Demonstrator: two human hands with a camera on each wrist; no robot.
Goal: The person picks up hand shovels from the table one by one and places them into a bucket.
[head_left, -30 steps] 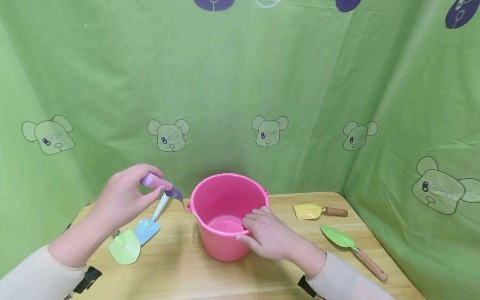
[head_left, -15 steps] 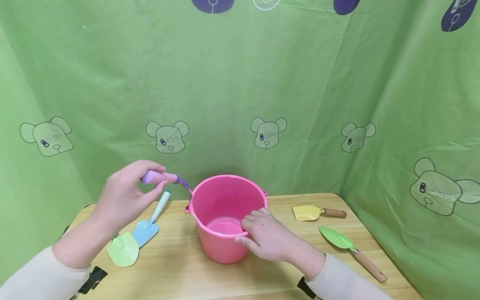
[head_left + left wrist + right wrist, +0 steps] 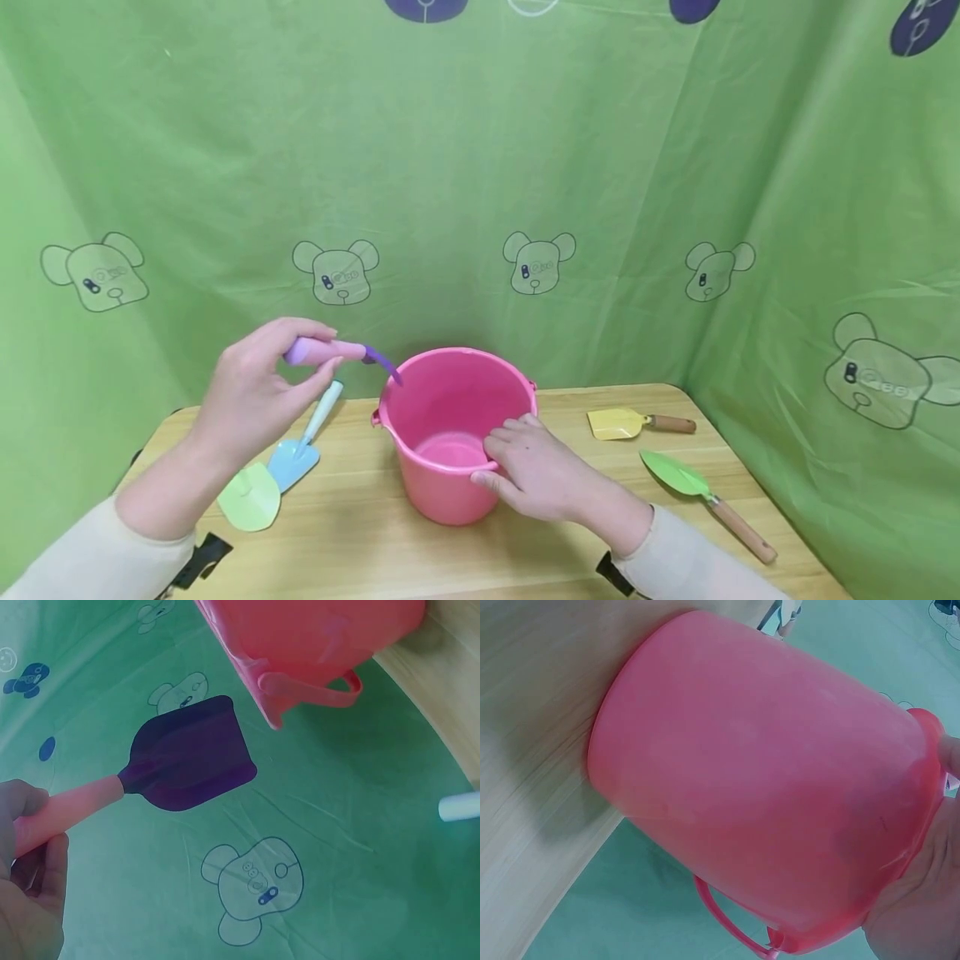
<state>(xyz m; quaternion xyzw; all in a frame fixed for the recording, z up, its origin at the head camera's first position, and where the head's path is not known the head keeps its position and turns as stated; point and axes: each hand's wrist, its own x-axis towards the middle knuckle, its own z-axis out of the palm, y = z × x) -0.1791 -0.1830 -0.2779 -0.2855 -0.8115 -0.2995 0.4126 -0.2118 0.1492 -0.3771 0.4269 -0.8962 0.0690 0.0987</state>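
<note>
A green cloth (image 3: pixel 450 167) hung behind the wooden surface (image 3: pixel 457 571). The pink bucket (image 3: pixel 448 492) stood upright on that surface, mouth up, between the two arms. The right grip (image 3: pixel 536 475) held its near right side, fingers over the rim (image 3: pixel 450 469) and thumb outside; bearing down there rather than pulling seemed the surest way of steadying it, since a sideways tug could have tipped it.

The left grip (image 3: pixel 258 383) pinched the purple shovel (image 3: pixel 161 761) by its pink handle, thumb opposite the fingers, well back from the blade. In the head view the blade's tip overlapped the bucket's back left edge, yet the left wrist view showed a gap between the two; how high the tip was could not be told. Good work here, I judged, meant a firm pinch against twisting, the blade clear of the rim, and a slow wrist.

Lying apart on the right were the green trowel (image 3: pixel 693 485) and the yellow shovel (image 3: pixel 630 422). On the left, below the left arm, the blue shovel (image 3: pixel 295 462) met the edge of the pale green shovel (image 3: pixel 251 498), so a raised forearm seemed wise there.
</note>
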